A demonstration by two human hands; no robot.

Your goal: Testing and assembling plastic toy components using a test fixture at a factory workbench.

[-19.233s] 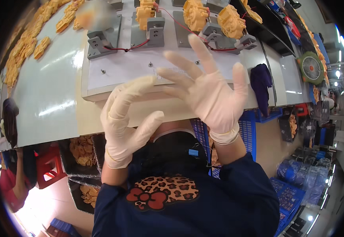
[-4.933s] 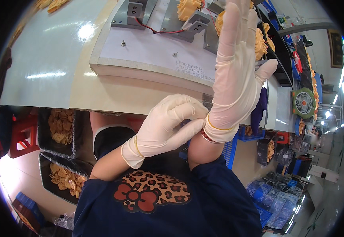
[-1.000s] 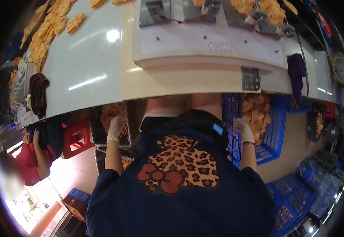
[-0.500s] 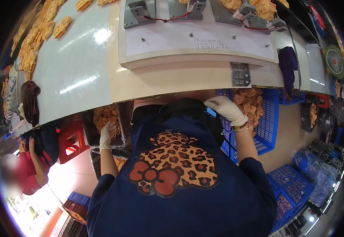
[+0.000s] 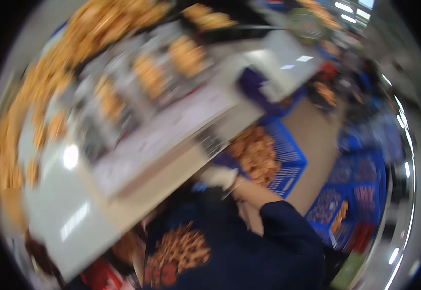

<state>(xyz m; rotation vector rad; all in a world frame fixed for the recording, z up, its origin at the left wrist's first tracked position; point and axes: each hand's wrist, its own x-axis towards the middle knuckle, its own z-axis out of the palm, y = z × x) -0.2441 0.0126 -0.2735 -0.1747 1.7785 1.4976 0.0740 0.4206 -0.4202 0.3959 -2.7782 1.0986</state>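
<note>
Motion blurs the whole view. My right hand [image 5: 218,177], in a white glove, is low beside the table's front edge, next to a small blue object [image 5: 199,187] near its fingertips. Smearing hides its fingers, so whether it grips this object is unclear. Just beyond this hand is a blue crate [image 5: 292,166] filled with tan plastic-looking parts [image 5: 256,154]. My left hand cannot be made out; a pale smear lies near the lower edge, beside brownish parts.
The table [image 5: 51,212] runs diagonally, bearing a white board [image 5: 167,133] with grey fixtures holding orange-tan pieces. More such pieces [image 5: 118,19] are heaped along its far side. A purple cloth [image 5: 254,89] hangs at the table's right end. Blue crates [image 5: 326,205] stand at the right; a red stool [image 5: 99,275] is lower left.
My view has swung sharply, so the table now slants and more heaped pieces and fixtures show. My right hand appears further left and lower; my left hand is no longer distinct.
</note>
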